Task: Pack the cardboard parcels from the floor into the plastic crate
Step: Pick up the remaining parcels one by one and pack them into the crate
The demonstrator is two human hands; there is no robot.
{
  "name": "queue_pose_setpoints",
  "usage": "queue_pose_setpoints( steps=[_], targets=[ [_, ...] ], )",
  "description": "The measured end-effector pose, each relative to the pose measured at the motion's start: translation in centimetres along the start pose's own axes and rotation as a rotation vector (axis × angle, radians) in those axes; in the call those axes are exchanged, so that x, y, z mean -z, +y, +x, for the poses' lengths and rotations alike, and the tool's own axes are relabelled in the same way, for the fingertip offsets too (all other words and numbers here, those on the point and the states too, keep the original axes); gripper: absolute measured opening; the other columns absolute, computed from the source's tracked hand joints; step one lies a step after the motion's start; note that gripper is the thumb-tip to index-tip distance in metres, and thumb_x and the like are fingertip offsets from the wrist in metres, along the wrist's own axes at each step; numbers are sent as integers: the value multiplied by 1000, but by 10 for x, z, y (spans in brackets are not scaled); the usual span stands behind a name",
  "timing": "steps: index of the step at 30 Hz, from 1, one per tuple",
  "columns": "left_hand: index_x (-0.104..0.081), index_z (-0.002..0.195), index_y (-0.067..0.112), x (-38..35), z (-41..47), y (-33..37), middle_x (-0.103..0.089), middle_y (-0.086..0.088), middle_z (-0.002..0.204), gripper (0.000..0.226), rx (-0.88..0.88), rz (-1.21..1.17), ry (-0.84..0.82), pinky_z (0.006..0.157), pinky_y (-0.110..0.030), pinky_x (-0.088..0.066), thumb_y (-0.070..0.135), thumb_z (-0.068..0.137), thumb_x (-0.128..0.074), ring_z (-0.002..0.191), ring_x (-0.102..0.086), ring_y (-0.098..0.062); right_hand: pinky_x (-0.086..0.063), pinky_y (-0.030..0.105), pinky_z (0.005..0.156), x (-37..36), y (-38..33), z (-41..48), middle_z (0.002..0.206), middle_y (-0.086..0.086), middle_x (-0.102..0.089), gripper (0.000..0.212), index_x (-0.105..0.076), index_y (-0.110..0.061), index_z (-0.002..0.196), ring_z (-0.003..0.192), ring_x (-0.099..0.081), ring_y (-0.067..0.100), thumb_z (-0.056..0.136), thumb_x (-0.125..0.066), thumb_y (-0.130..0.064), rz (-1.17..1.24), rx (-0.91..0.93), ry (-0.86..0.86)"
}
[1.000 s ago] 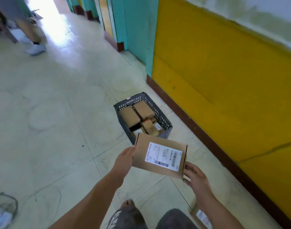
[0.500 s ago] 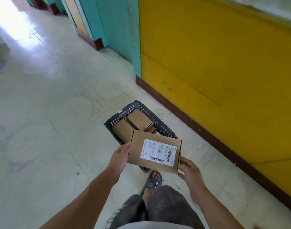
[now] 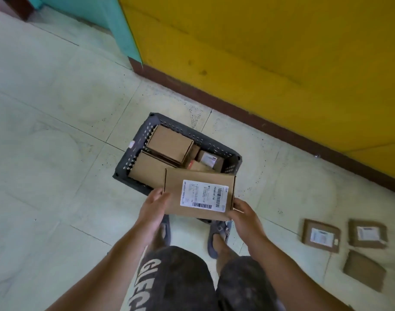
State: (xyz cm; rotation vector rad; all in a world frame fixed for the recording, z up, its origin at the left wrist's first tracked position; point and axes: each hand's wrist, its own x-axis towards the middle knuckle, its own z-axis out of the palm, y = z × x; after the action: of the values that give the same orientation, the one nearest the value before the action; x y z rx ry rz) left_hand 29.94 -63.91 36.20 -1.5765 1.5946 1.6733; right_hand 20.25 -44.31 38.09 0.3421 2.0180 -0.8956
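Note:
I hold a flat cardboard parcel [image 3: 174, 194] with a white barcode label between both hands, just above the near end of the dark plastic crate [image 3: 136, 151]. My left hand [image 3: 155, 205] grips its left edge and my right hand [image 3: 244, 215] grips its lower right corner. The crate stands on the floor right in front of my feet and holds several brown parcels [image 3: 169, 143]. Three more parcels lie on the floor to the right: two labelled ones [image 3: 321, 235] [image 3: 368, 233] and a plain one [image 3: 364, 272].
A yellow wall [image 3: 270, 52] with a brown skirting runs behind the crate from upper left to right. A teal wall section [image 3: 122, 34] stands at the upper left. Pale tiled floor [image 3: 48, 153] spreads out to the left.
I have stepped up to the crate, and the parcel in my hands now hangs over its near end. The camera tilted down, bringing three floor parcels into view at right.

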Motion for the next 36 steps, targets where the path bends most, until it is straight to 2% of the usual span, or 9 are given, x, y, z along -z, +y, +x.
queue_pose_setpoints(
  steps=[4, 8, 13, 18, 23, 26, 29, 33, 36],
  targets=[
    [-58, 120, 30, 9, 64, -16, -64, 2, 109, 25, 52, 49, -86, 62, -25, -40, 36, 96, -49, 96, -57, -11, -48, 28, 74, -47, 18, 34, 107, -13, -68, 23, -65, -36, 112, 93, -61, 9, 91, -58, -33, 94, -132, 61],
    [-60, 122, 34, 1, 136, -37, -68, 1, 114, 40, 68, 139, -163, 81, -36, -51, 46, 84, -52, 103, -62, -20, -45, 21, 62, -85, 44, 88, 104, -16, -68, 21, -66, -37, 109, 88, -62, 2, 91, -58, -32, 141, -204, 80],
    [-46, 139, 31, -19, 209, -64, -58, 1, 134, 66, 61, 317, -215, 100, -41, -43, 53, 78, -56, 116, -58, -22, -44, 28, 65, -119, 78, 145, 118, -10, -66, 33, -59, -35, 121, 95, -61, 17, 90, -52, -28, 73, -255, 60],
    [-53, 130, 24, -31, 246, -80, -63, -4, 125, 57, 65, 463, -216, 82, -34, -47, 43, 77, -58, 101, -63, -23, -40, 29, 63, -138, 92, 185, 122, 0, -62, 43, -48, -29, 130, 92, -55, 24, 88, -46, -22, -72, -297, 43],
    [-59, 120, 29, -40, 263, -89, -68, 7, 96, 29, 37, 581, -228, 65, -24, -46, 27, 91, -55, 83, -64, -15, -49, 36, 80, -141, 101, 202, 123, 8, -62, 42, -53, -22, 127, 100, -56, 32, 87, -42, -21, -230, -342, -41],
    [-56, 121, 26, -50, 266, -86, -65, 3, 100, 29, 37, 612, -254, 64, -26, -46, 24, 92, -54, 79, -59, -13, -43, 32, 70, -141, 103, 212, 110, 14, -63, 30, -61, -10, 109, 92, -57, 33, 88, -43, -22, -231, -361, -110],
    [-51, 128, 24, -58, 271, -90, -61, 2, 110, 36, 58, 641, -260, 71, -27, -40, 27, 92, -55, 92, -56, -19, -37, 28, 54, -144, 104, 218, 83, 7, -56, 12, -55, -16, 83, 76, -54, 25, 83, -43, -16, -208, -396, -107],
    [-46, 133, 23, -65, 275, -95, -58, -3, 122, 41, 82, 684, -282, 63, -27, -40, 28, 93, -52, 97, -55, -21, -50, 36, 74, -151, 107, 220, 110, 9, -59, 27, -56, -13, 109, 102, -57, 31, 85, -45, -19, -124, -416, -94],
    [-49, 130, 23, -65, 276, -97, -58, -3, 122, 39, 66, 681, -248, 61, -25, -39, 29, 91, -53, 96, -55, -22, -47, 43, 95, -158, 109, 213, 133, 8, -46, 42, -50, -14, 126, 116, -51, 31, 86, -45, -24, -166, -339, -53]
  ],
)
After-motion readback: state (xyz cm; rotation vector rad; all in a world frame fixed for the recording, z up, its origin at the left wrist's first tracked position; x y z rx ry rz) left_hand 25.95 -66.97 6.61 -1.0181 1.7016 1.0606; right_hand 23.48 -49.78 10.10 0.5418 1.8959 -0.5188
